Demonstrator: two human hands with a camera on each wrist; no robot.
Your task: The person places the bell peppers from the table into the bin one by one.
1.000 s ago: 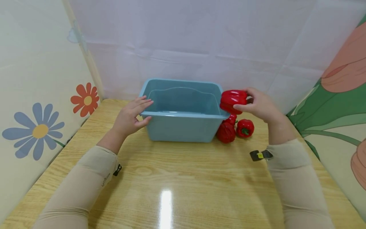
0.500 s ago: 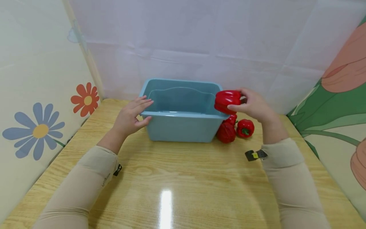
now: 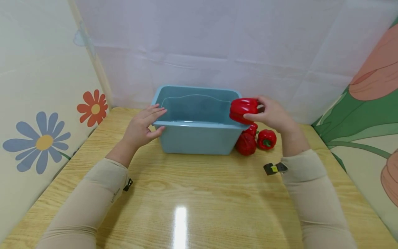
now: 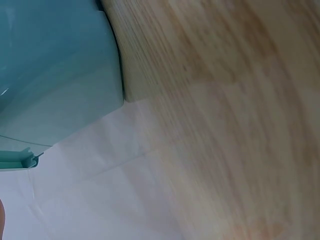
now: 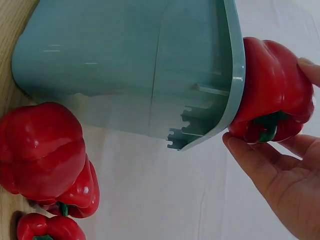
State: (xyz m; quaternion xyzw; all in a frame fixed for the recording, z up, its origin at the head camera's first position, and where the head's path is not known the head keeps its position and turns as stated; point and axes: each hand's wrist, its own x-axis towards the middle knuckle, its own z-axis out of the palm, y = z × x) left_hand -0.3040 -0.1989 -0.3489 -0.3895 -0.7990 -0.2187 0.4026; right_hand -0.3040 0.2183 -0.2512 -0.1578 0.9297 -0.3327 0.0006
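Note:
A light blue plastic bin (image 3: 192, 140) stands on the table against the back wall. My left hand (image 3: 141, 128) rests on its left rim with straight fingers; in the left wrist view only a sliver of that hand shows. My right hand (image 3: 273, 116) grips a red bell pepper (image 3: 243, 110) between thumb and fingers, above the bin's right rim. In the right wrist view the gripped pepper (image 5: 275, 85) lies on its side with its green stem toward my palm side. Several more red bell peppers (image 3: 246, 143) sit on the table close to the bin's right side.
The wooden table (image 3: 199, 186) spreads in front of the bin. A white sheet (image 3: 199, 41) hangs behind it. Flower-patterned panels (image 3: 43, 76) stand at the left and right. Black straps (image 3: 275, 168) show at both wrists.
My right hand has moved left with the bell pepper, from beside the right rim to over it. The left hand, the bin and the other peppers have stayed put.

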